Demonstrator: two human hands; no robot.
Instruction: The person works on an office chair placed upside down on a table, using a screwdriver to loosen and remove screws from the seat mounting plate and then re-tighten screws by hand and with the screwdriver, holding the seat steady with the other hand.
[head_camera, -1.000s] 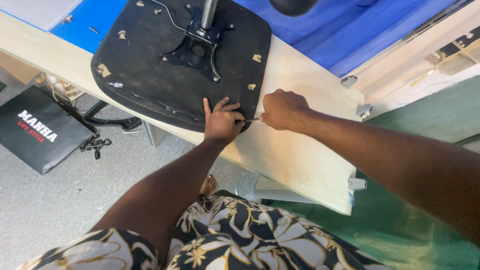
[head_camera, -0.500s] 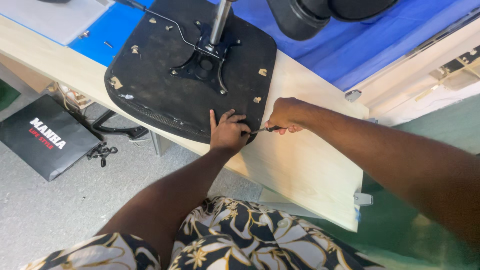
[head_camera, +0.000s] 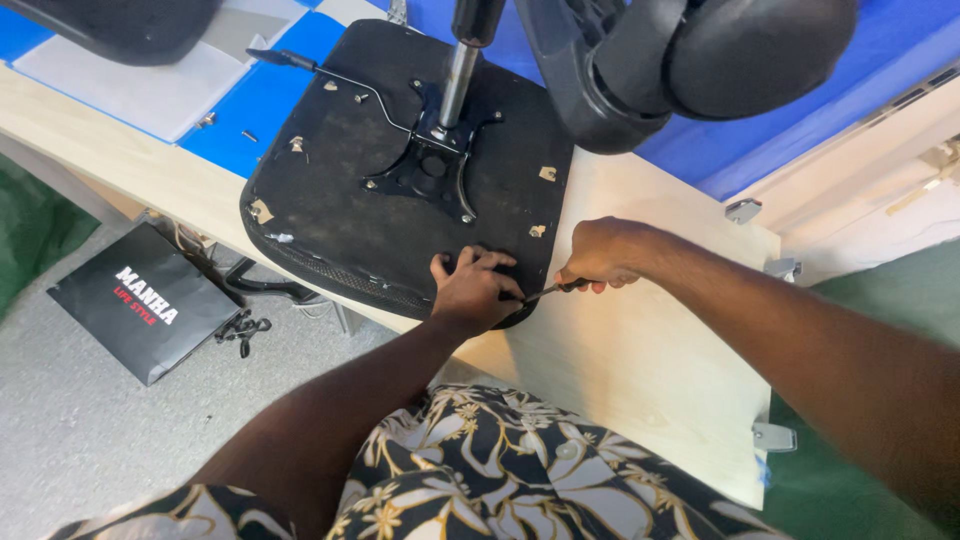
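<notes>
A flat black bag (head_camera: 140, 300) with white-and-red print lies on the floor.

1. Chair seat underside (head_camera: 330, 200): black, matt, dusty and scuffed; mesh-like weave along the near edge.
2. Mounting plate (head_camera: 430, 170): black metal, faint sheen, fixed with small screws.
3. Gas-lift column (head_camera: 458, 85): bright polished metal, smooth and reflective.
4. Chair base and castor (head_camera: 700, 60): black plastic, smooth, semi-gloss.
5. Worktop (head_camera: 640, 350): pale wood-look board, smooth and matt, with small grey metal brackets at its edge.
6. Blue sheet (head_camera: 260, 100): smooth, flat colour, low sheen.
7. Thin tool (head_camera: 545, 292) in the right hand (head_camera: 600, 255): dark metal shaft, slight shine.
8. Shopping bag (head_camera: 140, 300): black paper, matt.
9. Garment (head_camera: 500, 470): patterned cloth, soft, matt.
10. Floor (head_camera: 60, 430): grey, rough, speckled.
</notes>
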